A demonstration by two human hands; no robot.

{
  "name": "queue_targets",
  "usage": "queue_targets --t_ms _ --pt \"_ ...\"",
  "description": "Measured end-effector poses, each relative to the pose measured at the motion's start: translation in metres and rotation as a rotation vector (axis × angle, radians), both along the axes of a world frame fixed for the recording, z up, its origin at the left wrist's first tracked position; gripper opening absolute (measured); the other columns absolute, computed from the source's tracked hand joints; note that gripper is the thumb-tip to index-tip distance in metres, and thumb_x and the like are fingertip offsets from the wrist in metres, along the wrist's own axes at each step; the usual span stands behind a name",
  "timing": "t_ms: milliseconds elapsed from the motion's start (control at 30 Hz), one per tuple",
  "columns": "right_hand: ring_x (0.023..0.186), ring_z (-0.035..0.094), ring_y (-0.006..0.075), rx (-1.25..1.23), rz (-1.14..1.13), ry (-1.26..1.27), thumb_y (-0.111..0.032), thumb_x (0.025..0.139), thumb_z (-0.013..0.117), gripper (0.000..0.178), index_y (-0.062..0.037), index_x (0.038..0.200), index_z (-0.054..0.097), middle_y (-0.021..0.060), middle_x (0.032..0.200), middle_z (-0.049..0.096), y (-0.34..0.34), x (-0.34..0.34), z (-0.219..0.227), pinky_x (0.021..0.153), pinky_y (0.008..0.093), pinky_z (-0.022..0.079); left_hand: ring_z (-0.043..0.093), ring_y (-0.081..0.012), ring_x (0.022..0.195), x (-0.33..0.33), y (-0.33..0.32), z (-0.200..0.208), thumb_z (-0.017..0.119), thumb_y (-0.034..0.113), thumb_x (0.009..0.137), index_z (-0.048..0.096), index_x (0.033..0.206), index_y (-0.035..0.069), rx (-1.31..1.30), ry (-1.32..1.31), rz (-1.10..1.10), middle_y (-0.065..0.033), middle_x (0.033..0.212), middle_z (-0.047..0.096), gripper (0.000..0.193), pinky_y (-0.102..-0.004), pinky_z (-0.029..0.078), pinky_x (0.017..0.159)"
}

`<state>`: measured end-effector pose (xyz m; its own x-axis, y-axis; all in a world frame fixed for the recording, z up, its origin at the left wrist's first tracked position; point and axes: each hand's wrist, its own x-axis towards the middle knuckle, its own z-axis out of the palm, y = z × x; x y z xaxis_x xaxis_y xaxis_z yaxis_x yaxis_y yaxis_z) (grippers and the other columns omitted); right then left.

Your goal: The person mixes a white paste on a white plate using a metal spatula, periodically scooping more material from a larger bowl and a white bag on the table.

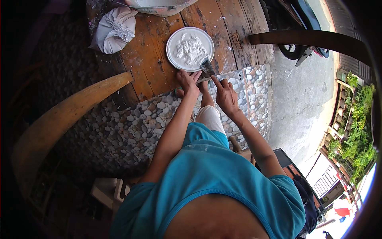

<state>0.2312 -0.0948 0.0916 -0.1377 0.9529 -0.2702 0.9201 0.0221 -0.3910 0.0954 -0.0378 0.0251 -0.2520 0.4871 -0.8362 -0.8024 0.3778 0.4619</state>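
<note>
A round white lid-like plate (170, 53) lies on the wooden table near its front edge. Thick white paste (189, 46) is heaped and smeared across its middle. My right hand (227, 96) grips a putty knife (208, 68), its index finger stretched along the handle. The knife's dark blade, coated with paste, touches the paste at the plate's near right side. At the plate's near rim is my left hand (188, 81), its thumb side toward the knife. A thin pale strip (204, 80) shows beside its fingers; what it belongs to is unclear.
A tied white plastic bag (115, 30) sits on the table (153, 65) at the far left, beside a paint-stained basin (161, 7). Curved wooden pieces (75, 101) flank both sides. Pebble-patterned flooring (137, 131) lies below. Wheels (292, 51) show at the far right.
</note>
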Motion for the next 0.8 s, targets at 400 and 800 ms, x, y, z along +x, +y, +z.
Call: queue_targets --t_ms 400,800 --pt "0.078 0.061 0.0319 0.009 0.183 -0.075 -0.001 0.083 0.053 0.046 -0.0151 0.126 0.058 0.0118 0.085 0.056 0.031 0.015 0.07 0.062 0.043 0.051 0.062 -0.0344 0.1 -0.002 -0.002 -0.003 0.033 0.031 0.102 0.026 0.131 0.0 0.023 0.015 0.001 -0.0228 0.122 0.046 0.044 -0.0421 0.057 0.088" --pt "0.054 0.062 0.0153 -0.295 -0.064 0.316 -0.015 0.094 0.046 0.034 -0.0051 0.123 0.06 0.009 0.065 0.065 0.107 0.066 0.058 0.055 0.0325 0.051 0.066 -0.0349 0.094 0.001 -0.006 -0.005 0.038 0.027 0.101 0.026 0.133 0.001 0.062 0.046 -0.007 -0.0244 0.12 0.049 0.043 -0.0403 0.059 0.085"
